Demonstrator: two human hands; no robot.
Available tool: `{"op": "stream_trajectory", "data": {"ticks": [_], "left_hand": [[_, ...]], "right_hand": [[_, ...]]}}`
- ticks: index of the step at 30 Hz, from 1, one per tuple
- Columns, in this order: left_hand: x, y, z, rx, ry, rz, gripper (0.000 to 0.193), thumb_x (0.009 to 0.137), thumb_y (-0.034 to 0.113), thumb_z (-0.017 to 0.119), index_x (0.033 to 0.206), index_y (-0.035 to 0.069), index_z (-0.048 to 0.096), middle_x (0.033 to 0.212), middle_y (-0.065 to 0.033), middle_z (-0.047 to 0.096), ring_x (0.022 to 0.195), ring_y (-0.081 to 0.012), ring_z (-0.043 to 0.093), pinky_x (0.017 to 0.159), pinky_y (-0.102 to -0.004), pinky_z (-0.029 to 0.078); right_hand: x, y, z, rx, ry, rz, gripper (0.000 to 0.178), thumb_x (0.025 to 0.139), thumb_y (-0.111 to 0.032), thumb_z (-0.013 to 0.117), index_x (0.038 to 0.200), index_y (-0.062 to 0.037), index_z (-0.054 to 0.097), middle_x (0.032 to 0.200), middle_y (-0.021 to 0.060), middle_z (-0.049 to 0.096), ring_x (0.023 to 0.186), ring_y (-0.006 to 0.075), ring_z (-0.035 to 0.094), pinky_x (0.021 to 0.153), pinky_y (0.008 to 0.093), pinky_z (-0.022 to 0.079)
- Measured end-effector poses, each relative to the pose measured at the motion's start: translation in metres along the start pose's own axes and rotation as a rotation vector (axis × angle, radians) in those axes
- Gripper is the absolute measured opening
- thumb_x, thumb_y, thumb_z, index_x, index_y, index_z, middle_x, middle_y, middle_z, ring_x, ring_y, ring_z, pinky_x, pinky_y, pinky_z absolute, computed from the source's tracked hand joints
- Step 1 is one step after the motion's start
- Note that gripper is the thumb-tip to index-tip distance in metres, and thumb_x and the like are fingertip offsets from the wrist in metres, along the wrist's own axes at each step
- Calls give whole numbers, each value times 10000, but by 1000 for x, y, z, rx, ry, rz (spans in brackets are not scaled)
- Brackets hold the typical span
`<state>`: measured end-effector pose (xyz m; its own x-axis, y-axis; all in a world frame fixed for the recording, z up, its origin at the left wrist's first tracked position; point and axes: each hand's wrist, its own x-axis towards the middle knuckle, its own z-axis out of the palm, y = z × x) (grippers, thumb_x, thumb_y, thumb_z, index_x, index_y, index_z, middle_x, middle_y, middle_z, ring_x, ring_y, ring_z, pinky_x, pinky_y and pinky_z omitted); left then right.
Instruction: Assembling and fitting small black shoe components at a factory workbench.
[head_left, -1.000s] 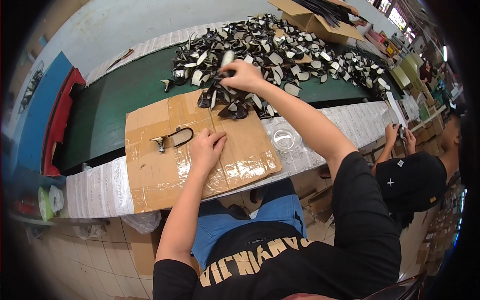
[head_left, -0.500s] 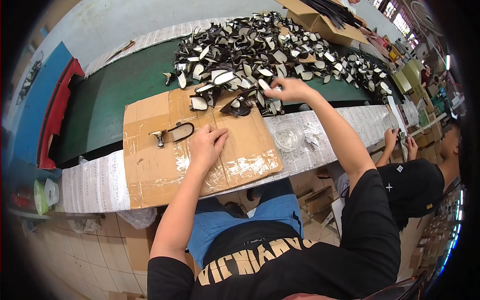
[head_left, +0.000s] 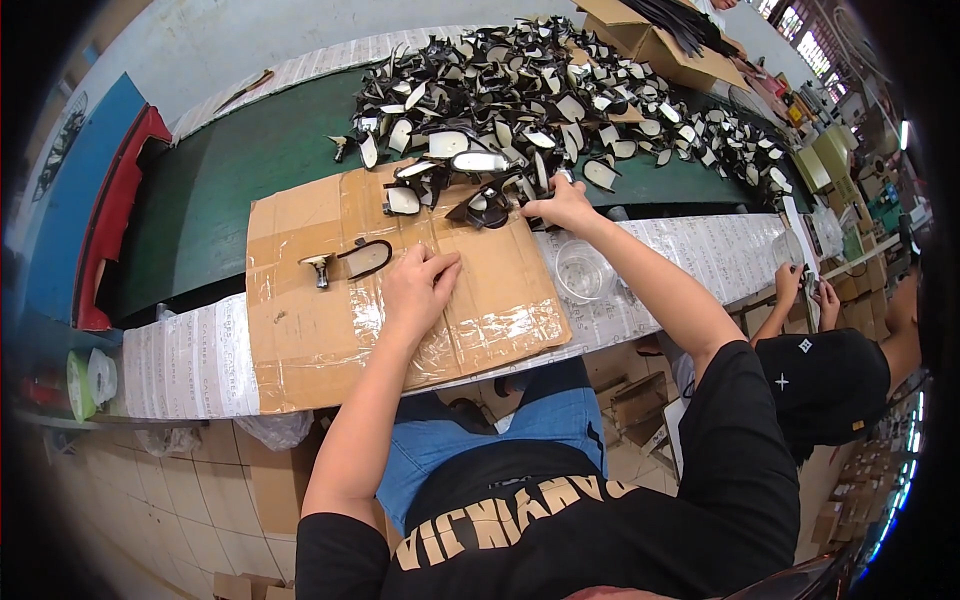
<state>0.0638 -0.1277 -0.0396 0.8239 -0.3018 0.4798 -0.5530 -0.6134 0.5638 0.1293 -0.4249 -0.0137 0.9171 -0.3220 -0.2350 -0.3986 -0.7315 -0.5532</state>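
Observation:
On the brown cardboard sheet [head_left: 300, 365] my left hand [head_left: 412, 290] rests with its fingers loosely bent and apart; nothing shows in them. To its left lies one shoe heel part [head_left: 366, 260], a cream pad edged by a black band, beside a small gold-and-black heel [head_left: 318, 268]. My right hand [head_left: 568, 205] is at the near edge of a big heap of black-and-cream shoe heel parts [head_left: 480, 90]. Its thumb and fingers close on a dark heel part [head_left: 541, 178], partly hidden by the hand. Several more parts [head_left: 485, 205] lie on the sheet's far edge, left of that hand.
A clear plastic tub [head_left: 584, 272] stands right of the cardboard. Beyond lies the green belt [head_left: 240, 150], with a blue-and-red frame [head_left: 100, 200] at its left. An open carton [head_left: 660, 45] is behind the heap. A person in black [head_left: 820, 385] works at the right.
My right hand has come slightly nearer and right, down to the heap's near edge, and a part there has shifted with it. My left hand stays in place.

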Motion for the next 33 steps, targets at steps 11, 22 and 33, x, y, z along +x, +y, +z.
{"op": "stream_trajectory", "data": {"ticks": [11,22,33], "left_hand": [[0,1,-4,-2,-38,-25,133,860,239,749,956,160,797,819,-52,609,780,-253,642,678,-392,520],[4,0,-4,-40,-77,33,156,841,233,760,959,139,803,829,-68,636,769,-273,656,693,-404,524],[0,-2,-8,-43,-73,45,162,820,225,781,934,111,800,849,-87,655,813,-283,650,707,-412,520]], "right_hand": [[8,-32,-12,422,15,-122,434,648,-280,824,1023,-80,734,1128,157,547,830,227,610,709,332,527],[-27,-114,39,17,139,-687,386,709,-194,716,1093,-162,697,1510,182,416,1321,392,498,1083,446,438],[-15,-121,-38,48,-190,-641,304,813,-332,675,938,-75,777,819,109,757,676,158,713,669,312,570]]}}
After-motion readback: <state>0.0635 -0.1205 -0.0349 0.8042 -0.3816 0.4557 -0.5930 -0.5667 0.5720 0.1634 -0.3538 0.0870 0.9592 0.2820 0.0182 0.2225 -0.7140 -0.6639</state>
